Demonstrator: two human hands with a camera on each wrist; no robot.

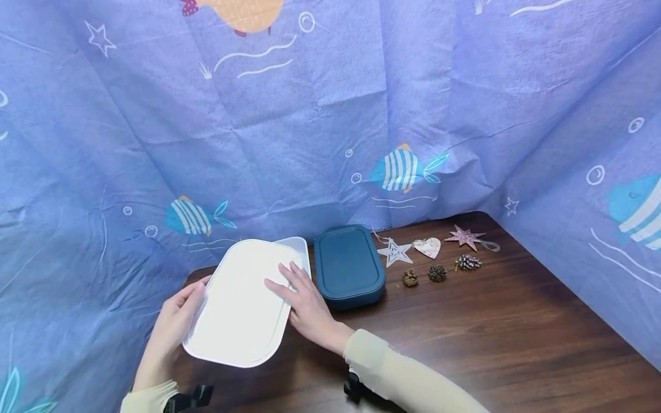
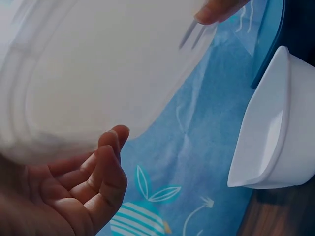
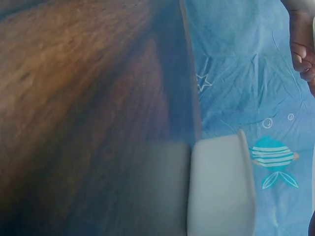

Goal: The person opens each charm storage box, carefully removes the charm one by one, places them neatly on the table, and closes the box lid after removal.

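A white rectangular lid (image 1: 240, 304) is held tilted in the air by both hands. My left hand (image 1: 175, 321) grips its left edge; in the left wrist view the curled fingers (image 2: 106, 172) show against the underside. At the opposite edge, my right hand (image 1: 310, 307) has its fingers spread over the top face, while one of its digits (image 2: 216, 11) shows at the underside rim, so the edge is pinched. Behind the lid stands a white box (image 1: 302, 249), partly hidden; the left wrist view shows it uncovered, with its inner wall (image 2: 261, 142) visible.
A dark blue lidded box (image 1: 348, 261) stands right of the white box. Farther right lie a white star (image 1: 396, 252), a heart ornament (image 1: 427, 248), a pink star (image 1: 465, 236) and several pine cones (image 1: 436, 273). A blue fish-print curtain (image 1: 310, 143) borders the wooden table (image 1: 465, 344).
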